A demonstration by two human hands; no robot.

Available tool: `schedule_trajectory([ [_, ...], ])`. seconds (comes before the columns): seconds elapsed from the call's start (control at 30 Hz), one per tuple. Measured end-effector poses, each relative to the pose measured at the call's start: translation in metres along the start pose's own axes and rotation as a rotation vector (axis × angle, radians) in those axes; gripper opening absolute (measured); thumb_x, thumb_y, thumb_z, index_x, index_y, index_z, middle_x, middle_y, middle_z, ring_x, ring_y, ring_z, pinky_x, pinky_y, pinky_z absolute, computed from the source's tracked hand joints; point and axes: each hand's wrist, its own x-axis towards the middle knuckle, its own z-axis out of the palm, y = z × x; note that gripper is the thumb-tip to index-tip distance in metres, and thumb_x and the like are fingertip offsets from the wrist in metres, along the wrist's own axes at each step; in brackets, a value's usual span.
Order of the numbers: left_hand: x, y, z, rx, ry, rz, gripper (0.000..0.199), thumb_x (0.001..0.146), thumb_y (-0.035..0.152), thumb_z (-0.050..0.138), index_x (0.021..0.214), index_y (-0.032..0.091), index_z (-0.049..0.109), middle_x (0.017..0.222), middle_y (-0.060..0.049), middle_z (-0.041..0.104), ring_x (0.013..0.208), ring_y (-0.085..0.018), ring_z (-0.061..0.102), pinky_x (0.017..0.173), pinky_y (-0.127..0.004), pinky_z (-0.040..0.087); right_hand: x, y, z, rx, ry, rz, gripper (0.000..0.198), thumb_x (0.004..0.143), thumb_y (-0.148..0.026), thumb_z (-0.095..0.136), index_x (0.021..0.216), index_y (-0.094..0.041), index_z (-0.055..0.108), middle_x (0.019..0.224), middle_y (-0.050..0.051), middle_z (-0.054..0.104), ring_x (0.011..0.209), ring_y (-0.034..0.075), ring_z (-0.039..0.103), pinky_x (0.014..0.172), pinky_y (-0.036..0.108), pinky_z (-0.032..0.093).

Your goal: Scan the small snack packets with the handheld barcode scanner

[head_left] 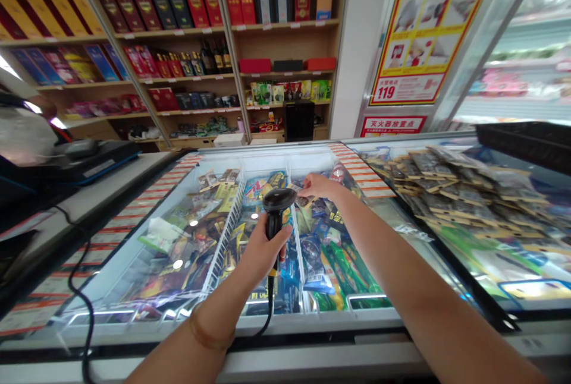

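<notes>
My left hand (266, 247) is wrapped round the handle of a black barcode scanner (279, 198), held upright above the middle of an open chest freezer (321, 320). The scanner's head points to the right, toward my right hand (325, 186). That hand reaches over the freezer with its fingers pinched together at a small wrapped packet (304, 198), mostly hidden by the fingers. Below both hands lie wrapped ice creams (319, 262), sorted by white wire dividers (228, 226). Green packets (343, 268) lie in the right compartment.
A black cable (75, 283) runs down the left side, near a counter with dark equipment (96, 161). Many flat packets (446, 179) are piled on the right, beside a black tray (526, 143). Shelves of boxes (191, 6) and a red poster (428, 27) stand behind.
</notes>
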Motion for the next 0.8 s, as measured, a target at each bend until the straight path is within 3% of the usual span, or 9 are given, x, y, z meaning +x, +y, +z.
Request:
schedule_trajectory([
  [0.1,0.001,-0.002,0.002,0.008,0.007,-0.018,0.054,0.068,0.059,0.077,0.096,0.024,0.046,0.047,0.01,0.051,0.038,-0.012,0.046,0.042,-0.023,0.037,-0.001,-0.007,0.005,0.019,0.005,-0.03,0.053,0.069,-0.038,0.085,0.115,-0.015,0.071,0.114,0.011,0.076,0.098,0.024,0.073,0.076,0.024,0.052],
  [0.23,0.002,-0.004,0.003,0.017,-0.006,-0.016,0.056,0.067,0.059,0.077,0.099,0.024,0.047,0.047,0.01,0.05,0.038,-0.012,0.046,0.042,-0.023,0.038,-0.004,-0.013,0.01,0.148,-0.071,-0.055,0.046,0.06,-0.027,0.09,0.101,-0.018,0.073,0.098,0.006,0.078,0.089,0.024,0.073,0.073,0.025,0.054],
  [0.33,0.002,-0.004,0.002,0.022,-0.02,-0.017,0.055,0.069,0.058,0.076,0.1,0.024,0.047,0.048,0.01,0.051,0.039,-0.012,0.047,0.043,-0.024,0.038,-0.004,-0.013,0.013,0.406,0.019,0.006,0.037,0.068,-0.025,0.085,0.1,-0.016,0.069,0.094,0.007,0.078,0.084,0.023,0.073,0.07,0.027,0.055],
  [0.43,0.001,-0.004,0.002,0.046,-0.028,-0.019,0.052,0.071,0.057,0.075,0.098,0.024,0.046,0.048,0.009,0.051,0.04,-0.013,0.047,0.043,-0.024,0.039,-0.003,-0.015,0.017,0.824,0.138,0.063,0.019,0.085,-0.025,0.069,0.101,-0.016,0.067,0.096,0.006,0.077,0.085,0.02,0.073,0.075,0.028,0.056],
  [0.53,0.001,-0.004,0.002,0.072,-0.041,0.002,0.049,0.072,0.055,0.075,0.097,0.024,0.046,0.048,0.01,0.051,0.039,-0.012,0.046,0.043,-0.024,0.039,-0.003,-0.019,0.021,1.152,0.139,0.076,0.015,0.092,-0.021,0.055,0.102,-0.018,0.066,0.092,0.004,0.077,0.085,0.016,0.074,0.081,0.027,0.057],
  [0.8,0.0,-0.007,0.005,0.141,-0.039,0.054,0.042,0.076,0.051,0.072,0.096,0.025,0.046,0.048,0.01,0.048,0.04,-0.012,0.047,0.044,-0.024,0.039,-0.009,-0.023,0.022,1.301,0.113,0.035,0.019,0.089,-0.034,0.066,0.101,-0.019,0.067,0.084,0.003,0.076,0.085,0.017,0.074,0.082,0.029,0.058],
])
